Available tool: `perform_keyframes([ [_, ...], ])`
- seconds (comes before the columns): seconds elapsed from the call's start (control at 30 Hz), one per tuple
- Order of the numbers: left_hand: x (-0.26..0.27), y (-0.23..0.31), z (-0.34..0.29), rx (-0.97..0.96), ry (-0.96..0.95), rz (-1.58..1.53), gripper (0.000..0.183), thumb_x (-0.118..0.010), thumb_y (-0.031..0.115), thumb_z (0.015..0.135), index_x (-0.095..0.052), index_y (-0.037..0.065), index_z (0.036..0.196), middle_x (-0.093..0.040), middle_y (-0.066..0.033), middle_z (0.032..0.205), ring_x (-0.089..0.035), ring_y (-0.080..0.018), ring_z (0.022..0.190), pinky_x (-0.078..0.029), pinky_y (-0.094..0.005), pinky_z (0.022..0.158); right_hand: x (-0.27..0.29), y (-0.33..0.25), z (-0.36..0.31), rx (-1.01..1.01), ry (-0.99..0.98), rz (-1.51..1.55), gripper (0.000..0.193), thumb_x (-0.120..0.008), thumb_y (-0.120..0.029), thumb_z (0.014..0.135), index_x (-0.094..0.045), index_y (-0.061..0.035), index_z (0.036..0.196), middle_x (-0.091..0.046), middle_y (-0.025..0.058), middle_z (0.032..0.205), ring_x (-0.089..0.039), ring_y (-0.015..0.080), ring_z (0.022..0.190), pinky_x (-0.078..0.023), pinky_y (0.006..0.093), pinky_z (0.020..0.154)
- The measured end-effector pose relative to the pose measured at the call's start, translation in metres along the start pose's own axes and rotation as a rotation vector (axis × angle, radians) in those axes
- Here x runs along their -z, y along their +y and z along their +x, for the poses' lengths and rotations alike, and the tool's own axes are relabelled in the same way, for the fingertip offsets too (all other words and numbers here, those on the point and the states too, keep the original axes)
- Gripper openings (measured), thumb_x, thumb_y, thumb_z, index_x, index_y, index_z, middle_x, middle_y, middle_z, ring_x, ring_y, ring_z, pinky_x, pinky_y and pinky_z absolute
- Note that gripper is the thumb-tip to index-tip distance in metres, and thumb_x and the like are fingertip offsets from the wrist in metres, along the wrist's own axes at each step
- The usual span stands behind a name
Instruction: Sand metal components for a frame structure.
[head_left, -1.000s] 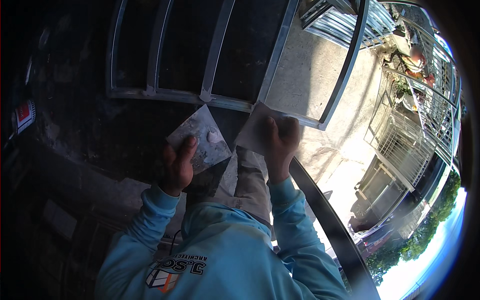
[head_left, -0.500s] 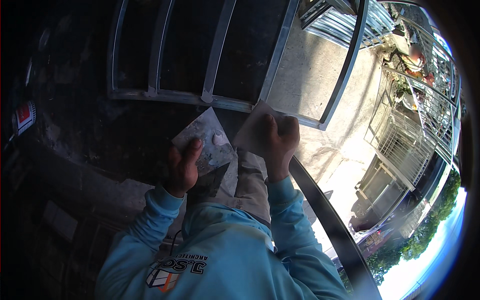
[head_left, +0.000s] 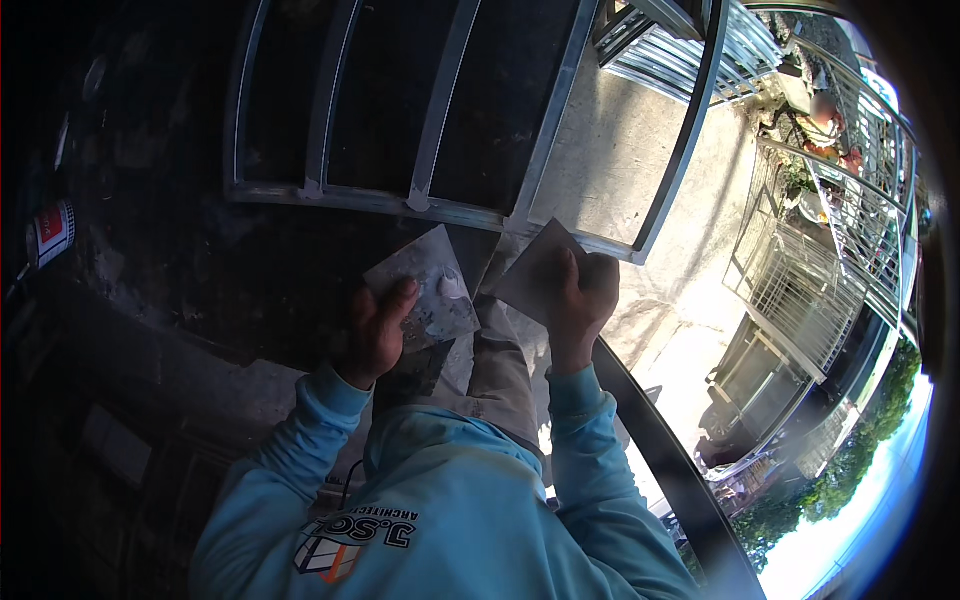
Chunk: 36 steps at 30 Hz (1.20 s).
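My left hand (head_left: 376,328) is closed on a flat square plate (head_left: 432,255), thumb pressed on its top face. Smears and a small pale lump of paste (head_left: 452,287) lie on that plate. In my right hand (head_left: 587,300) is a thin flat spreader (head_left: 540,262), gripped with the thumb on its near face. The spreader tilts with one corner up beside the lower rail of a grey metal frame (head_left: 365,203). Whether that corner touches the rail I cannot tell. Pale patches of filler (head_left: 418,200) show at the frame's joints.
A dark metal bar (head_left: 660,430) slants past my right forearm. Stacked metal sections (head_left: 685,60) and barred gates (head_left: 810,290) stand on the sunlit concrete at right, with a person (head_left: 822,120) beyond. A red-and-white can (head_left: 50,235) is at far left.
Both hands have shifted a little to the right, with the plate and spreader still in them. The spreader's upper corner has moved right along the frame's lower rail and slightly down.
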<state>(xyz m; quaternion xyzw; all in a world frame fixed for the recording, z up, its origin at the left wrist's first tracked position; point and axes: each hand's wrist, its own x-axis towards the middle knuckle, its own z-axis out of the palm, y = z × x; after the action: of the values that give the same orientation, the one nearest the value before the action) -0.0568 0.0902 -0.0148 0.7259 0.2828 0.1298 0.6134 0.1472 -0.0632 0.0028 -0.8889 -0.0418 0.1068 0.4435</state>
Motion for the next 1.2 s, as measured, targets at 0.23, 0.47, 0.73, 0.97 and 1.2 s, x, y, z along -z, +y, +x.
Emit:
perform_keyframes([
  [0.23, -0.023, 0.013, 0.009, 0.545, -0.322, -0.994, 0.037, -0.060, 0.015, 0.100, -0.057, 0.002, 0.134, -0.067, -0.0122, 0.122, -0.067, -0.0233, 0.108, -0.056, -0.0369, 0.093, 0.058, -0.030, 0.000, -0.304, -0.865, 0.265, 0.036, -0.083, -0.025, 0.084, -0.061, -0.0024, 0.102, -0.055, 0.0013, 0.087, -0.051, 0.0107, 0.085, -0.045, 0.0299, 0.074],
  [0.47, 0.014, 0.019, -0.003, 0.579, -0.076, -1.187, 0.045, -0.065, 0.023, 0.097, -0.056, 0.001, 0.135, -0.066, -0.0117, 0.125, -0.066, -0.0215, 0.110, -0.054, -0.0354, 0.097, 0.031, -0.109, 0.077, 0.395, -0.852, -0.460, 0.022, -0.068, -0.006, 0.088, -0.055, -0.0036, 0.106, -0.067, 0.0205, 0.081, -0.069, 0.0430, 0.080, -0.052, 0.0470, 0.067],
  [0.73, 0.019, 0.017, -0.032, 0.394, 0.043, -0.851, 0.044, -0.061, 0.024, 0.099, -0.057, -0.001, 0.134, -0.065, -0.0131, 0.126, -0.062, -0.0235, 0.118, -0.048, -0.0363, 0.103, -0.088, -0.144, 0.097, 0.911, -1.014, -1.207, 0.041, -0.061, -0.003, 0.081, -0.065, -0.0043, 0.122, -0.072, 0.0230, 0.098, -0.071, 0.0403, 0.093, -0.059, 0.0463, 0.082],
  [0.97, 0.016, 0.024, -0.054, 0.375, 0.054, -0.898, 0.040, -0.056, 0.026, 0.101, -0.060, 0.000, 0.130, -0.066, -0.0119, 0.125, -0.063, -0.0228, 0.115, -0.050, -0.0360, 0.100, -0.030, -0.174, 0.103, 0.835, -1.099, -0.634, 0.029, -0.072, -0.008, 0.081, -0.065, -0.0014, 0.108, -0.070, 0.0175, 0.102, -0.070, 0.0348, 0.092, -0.057, 0.0402, 0.081],
  [1.2, -0.031, 0.051, -0.074, 0.743, -0.175, -1.644, 0.041, -0.053, 0.025, 0.104, -0.053, 0.004, 0.139, -0.065, -0.0091, 0.122, -0.063, -0.0194, 0.112, -0.052, -0.0330, 0.098, 0.092, -0.119, -0.049, 1.033, -0.776, -0.172, 0.029, -0.075, -0.003, 0.077, -0.068, -0.0072, 0.104, -0.063, 0.0096, 0.090, -0.064, 0.0260, 0.081, -0.053, 0.0386, 0.069],
])
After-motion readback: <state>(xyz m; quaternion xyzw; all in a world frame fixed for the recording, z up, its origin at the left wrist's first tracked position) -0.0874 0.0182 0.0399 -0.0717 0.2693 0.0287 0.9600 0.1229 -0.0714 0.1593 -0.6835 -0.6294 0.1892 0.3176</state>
